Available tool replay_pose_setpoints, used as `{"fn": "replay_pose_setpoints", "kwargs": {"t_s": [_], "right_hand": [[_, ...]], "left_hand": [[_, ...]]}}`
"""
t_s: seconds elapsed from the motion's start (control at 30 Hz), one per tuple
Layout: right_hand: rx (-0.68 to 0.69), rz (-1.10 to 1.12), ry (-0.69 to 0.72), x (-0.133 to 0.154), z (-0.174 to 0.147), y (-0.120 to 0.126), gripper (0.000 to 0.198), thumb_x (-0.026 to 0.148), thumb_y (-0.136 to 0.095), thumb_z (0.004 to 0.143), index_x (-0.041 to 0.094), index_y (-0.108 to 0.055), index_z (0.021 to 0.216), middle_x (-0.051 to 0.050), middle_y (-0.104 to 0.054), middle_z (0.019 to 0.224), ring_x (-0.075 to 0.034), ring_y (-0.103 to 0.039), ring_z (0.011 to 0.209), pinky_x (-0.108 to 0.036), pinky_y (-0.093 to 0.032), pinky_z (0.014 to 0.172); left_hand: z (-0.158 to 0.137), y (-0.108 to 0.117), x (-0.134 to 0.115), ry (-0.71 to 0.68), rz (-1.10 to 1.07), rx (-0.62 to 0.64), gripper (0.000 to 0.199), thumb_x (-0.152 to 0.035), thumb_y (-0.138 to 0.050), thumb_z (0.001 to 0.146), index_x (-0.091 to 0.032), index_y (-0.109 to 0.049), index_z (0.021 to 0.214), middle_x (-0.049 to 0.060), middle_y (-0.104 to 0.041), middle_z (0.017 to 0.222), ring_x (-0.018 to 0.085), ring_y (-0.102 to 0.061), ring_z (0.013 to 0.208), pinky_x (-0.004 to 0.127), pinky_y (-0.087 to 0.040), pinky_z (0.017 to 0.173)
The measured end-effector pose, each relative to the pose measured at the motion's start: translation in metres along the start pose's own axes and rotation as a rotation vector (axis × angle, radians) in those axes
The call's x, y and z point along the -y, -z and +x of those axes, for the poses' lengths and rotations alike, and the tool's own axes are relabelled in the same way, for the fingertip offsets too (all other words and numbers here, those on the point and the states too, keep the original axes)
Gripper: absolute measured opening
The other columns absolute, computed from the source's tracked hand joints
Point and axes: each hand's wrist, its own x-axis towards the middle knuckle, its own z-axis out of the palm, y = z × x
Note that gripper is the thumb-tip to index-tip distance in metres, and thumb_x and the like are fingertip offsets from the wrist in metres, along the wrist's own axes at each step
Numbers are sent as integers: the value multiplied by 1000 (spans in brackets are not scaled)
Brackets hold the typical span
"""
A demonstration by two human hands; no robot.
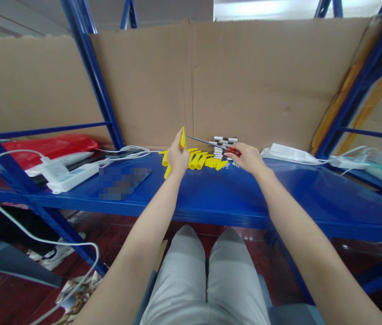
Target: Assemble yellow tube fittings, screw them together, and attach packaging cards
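A seated person in grey trousers [187,275] works with two bare hands over a blue shelf [228,194] backed by tall brown cardboard [245,81]. The left hand [178,157] is raised above the shelf, its fingers pinching a narrow yellow piece [183,138] that stands up from them, long axis roughly upright. The right hand [248,156], to the right, has its fingers closed around the red handle of a screwdriver [224,148]. The thin shaft runs leftward and slightly upward, crosswise to the yellow piece, its tip just beside that piece's right side; whether they touch I cannot tell. The left hand is plainly the nearer to the yellow piece, and the right hand is joined to it only by the shaft's line. Between and behind the hands lie yellow tubes [196,160], a row of smaller yellow pieces [214,163] and a stack of white cylinders with dark markings [221,152]. Farther left are a partly blurred dark flat object [126,183] and a white power strip [74,177].
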Motion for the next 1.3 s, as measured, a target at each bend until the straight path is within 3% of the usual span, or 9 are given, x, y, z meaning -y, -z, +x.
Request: {"fn": "replay_pose_setpoints", "kwargs": {"t_s": [0.37, 0.83, 1.1, 1.3], "right_hand": [[-2, -56, 11, 2, -2, 5, 18, 34, -53, 91, 21, -65, 94, -9, -73, 89, -24, -65, 79, -29, -35, 62], [109, -8, -1, 10, -1, 4, 27, 37, -47, 96, 19, -67, 101, -13, -74, 94, -26, -66, 81, -31, -41, 66], [46, 34, 1, 3, -1, 5, 11, 27, -55, 88, 20, -63, 92, -10, -72, 88, -23, -63, 75, -29, -37, 63], [27, -15, 22, 5, -3, 7, 16, 30, -52, 90, 21, -65, 90, -9, -72, 88, -23, -63, 78, -29, -36, 63]], "left_hand": [[0, 0, 3, -15, 27, -43, 61, -8, -51, 82, -29, -58, 139, 3, -62, 139, 24, -59, 128, 35, -50, 103], [1, 2, -2, 23, 37, -58, 62, -5, -49, 80, -27, -60, 137, 3, -60, 143, 24, -54, 134, 35, -49, 104], [-1, 3, -5, 25, 63, -50, 61, -6, -49, 82, -29, -60, 137, 2, -63, 139, 22, -57, 129, 33, -50, 100], [-1, 4, -4, 42, 57, -29, 61, -8, -50, 83, -30, -59, 138, 3, -66, 135, 24, -61, 124, 34, -50, 100]]}}
